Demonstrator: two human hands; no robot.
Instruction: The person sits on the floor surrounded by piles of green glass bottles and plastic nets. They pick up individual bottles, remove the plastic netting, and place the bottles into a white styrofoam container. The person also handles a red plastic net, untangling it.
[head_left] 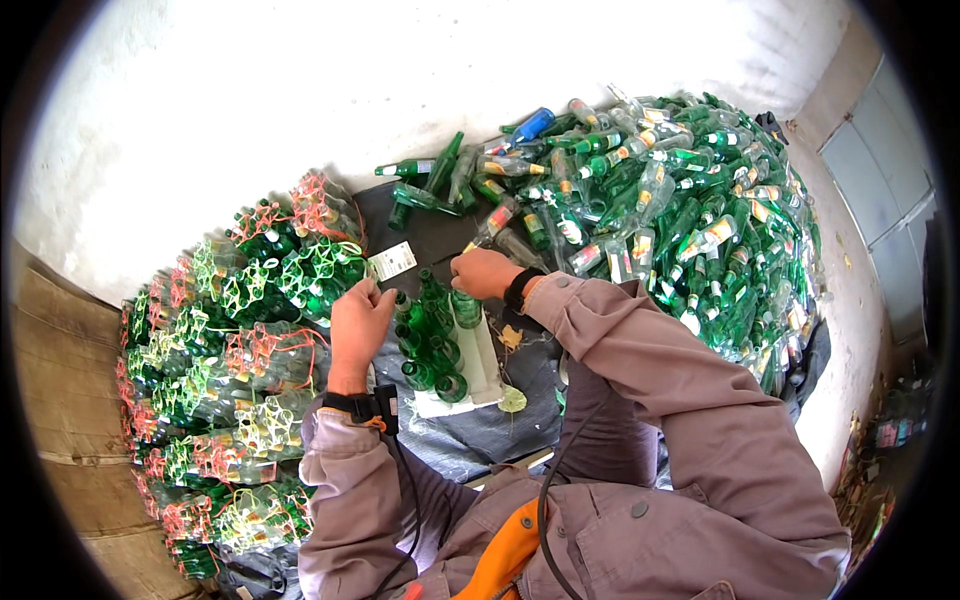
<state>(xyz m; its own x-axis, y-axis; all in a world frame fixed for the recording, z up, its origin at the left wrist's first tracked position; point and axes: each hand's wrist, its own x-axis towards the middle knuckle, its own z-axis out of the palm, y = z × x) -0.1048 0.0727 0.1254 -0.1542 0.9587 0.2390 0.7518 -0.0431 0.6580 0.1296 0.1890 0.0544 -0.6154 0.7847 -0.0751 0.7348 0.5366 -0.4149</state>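
Note:
A tight cluster of green glass bottles [432,345] stands in front of me on a white board [484,372]. My left hand [360,328] is at the cluster's left side, thumb and fingers pinched together; what they hold, if anything, is too small to make out. Above the cluster's far right, my right hand [486,273] is closed, with a thin dark strip or stick [445,261] showing by its fingertips. I cannot tell whether it is gripped. Just below that hand stands a paler green bottle [466,310], at the cluster's right edge.
Bundles of bottles tied with red and green cord [250,350] are stacked at the left. A large heap of loose bottles [660,220] lies at the right, a blue bottle [530,126] at its far edge. A white label [392,261] and a dry leaf [511,400] lie nearby.

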